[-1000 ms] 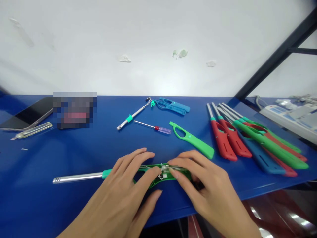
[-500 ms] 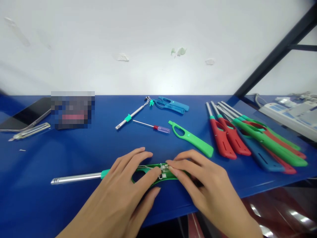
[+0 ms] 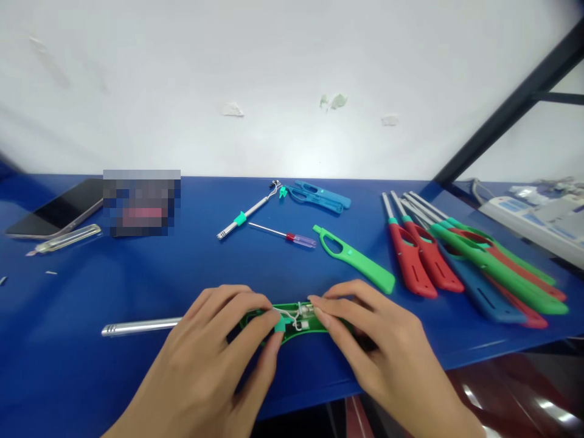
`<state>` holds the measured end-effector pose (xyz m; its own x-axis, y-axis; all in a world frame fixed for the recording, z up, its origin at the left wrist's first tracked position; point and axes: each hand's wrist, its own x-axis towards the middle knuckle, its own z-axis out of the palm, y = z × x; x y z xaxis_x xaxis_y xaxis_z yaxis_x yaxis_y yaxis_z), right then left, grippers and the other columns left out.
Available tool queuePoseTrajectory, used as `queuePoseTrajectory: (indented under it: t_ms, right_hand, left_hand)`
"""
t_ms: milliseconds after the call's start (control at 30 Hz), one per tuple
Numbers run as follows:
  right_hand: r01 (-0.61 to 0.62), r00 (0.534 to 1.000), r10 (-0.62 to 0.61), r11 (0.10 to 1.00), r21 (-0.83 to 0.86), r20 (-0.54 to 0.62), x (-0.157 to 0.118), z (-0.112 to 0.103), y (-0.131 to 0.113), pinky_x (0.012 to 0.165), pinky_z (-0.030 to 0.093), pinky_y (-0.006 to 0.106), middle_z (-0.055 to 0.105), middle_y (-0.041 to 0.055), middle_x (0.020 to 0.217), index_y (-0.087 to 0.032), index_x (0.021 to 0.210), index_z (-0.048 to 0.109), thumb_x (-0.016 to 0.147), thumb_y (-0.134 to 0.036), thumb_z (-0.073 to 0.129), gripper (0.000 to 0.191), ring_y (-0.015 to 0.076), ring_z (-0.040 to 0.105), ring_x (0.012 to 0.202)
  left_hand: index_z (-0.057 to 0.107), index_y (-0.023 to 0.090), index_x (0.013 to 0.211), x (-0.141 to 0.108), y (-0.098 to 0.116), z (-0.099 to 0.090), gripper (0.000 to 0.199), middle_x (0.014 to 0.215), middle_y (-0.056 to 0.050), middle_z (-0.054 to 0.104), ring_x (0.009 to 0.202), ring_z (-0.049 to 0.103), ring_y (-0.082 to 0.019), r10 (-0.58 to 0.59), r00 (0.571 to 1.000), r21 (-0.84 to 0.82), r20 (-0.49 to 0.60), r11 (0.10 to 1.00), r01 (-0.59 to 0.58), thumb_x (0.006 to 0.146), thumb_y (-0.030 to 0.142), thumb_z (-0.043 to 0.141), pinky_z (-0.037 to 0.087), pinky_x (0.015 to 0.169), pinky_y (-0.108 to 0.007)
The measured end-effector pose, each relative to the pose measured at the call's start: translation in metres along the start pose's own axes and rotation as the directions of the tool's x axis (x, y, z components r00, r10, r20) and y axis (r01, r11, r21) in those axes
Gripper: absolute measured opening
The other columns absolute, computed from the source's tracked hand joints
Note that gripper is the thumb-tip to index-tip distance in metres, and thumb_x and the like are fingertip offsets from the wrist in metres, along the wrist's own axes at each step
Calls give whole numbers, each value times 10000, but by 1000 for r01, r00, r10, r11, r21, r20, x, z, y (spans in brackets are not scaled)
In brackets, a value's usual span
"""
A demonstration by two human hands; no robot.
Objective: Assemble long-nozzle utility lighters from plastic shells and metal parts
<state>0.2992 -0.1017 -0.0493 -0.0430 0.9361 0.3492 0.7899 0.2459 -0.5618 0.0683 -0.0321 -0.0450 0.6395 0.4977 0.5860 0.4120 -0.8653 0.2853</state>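
In front of me lies an opened gas lighter, its green handle half (image 3: pixel 314 331) facing up with thin wires and small fittings inside. Its silver tube (image 3: pixel 141 326) points left. My left hand (image 3: pixel 214 347) covers the tube's base and pinches a teal trigger (image 3: pixel 280 324) between thumb and forefinger. Thumb and forefinger of my right hand (image 3: pixel 383 340) close on the valve end of the gas tank (image 3: pixel 308 308) in the handle; the rest of the tank is hidden. The loose light-green handle half (image 3: pixel 360 263) rests beyond my right hand.
A screwdriver (image 3: pixel 292 238), a detached lighter tube (image 3: pixel 249 211) and blue handle halves (image 3: pixel 319 198) lie behind. Assembled lighters (image 3: pixel 474 255) are heaped at right. At left are a phone (image 3: pixel 59 210) and a clear gas tank (image 3: pixel 68 238). A power strip (image 3: pixel 529 219) sits far right.
My left thumb and forefinger have drawn back left and now pinch the teal trigger, exposing more wire. My right hand stays at the valve end. The view has shifted slightly.
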Motion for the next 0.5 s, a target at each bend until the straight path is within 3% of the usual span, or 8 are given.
queuePoseTrajectory:
  t_ms: [267,367,500]
  right_hand:
    - [15,1000,-15,1000,-18,2,0,1,2,882,640,289,741,31,1134,-281,1158,793,1098,-228,579,228,168,777,956]
    - [81,996,-82,996,-46,-30,0,2,8,904,656,281,765,27,1124,-291,1145,790,1095,-242,581,220,179,793,973]
    - [245,966,-250,965,-89,-60,3,4,18,913,656,207,824,-13,1103,-325,1146,792,1106,-316,568,228,169,821,1002]
  left_hand:
    - [686,174,969,6,6,-5,152,965,-70,735,906,672,-219,5,1000,-26,17,1000,-5,992,61,588,585,810,-382]
    - [705,162,948,4,8,-8,197,961,-81,741,914,689,-235,22,998,25,54,999,-24,1042,101,543,600,836,-407]
    - [735,152,1064,0,6,-6,144,1002,-79,741,963,690,-253,32,994,115,101,992,-44,1067,179,595,598,864,-436]
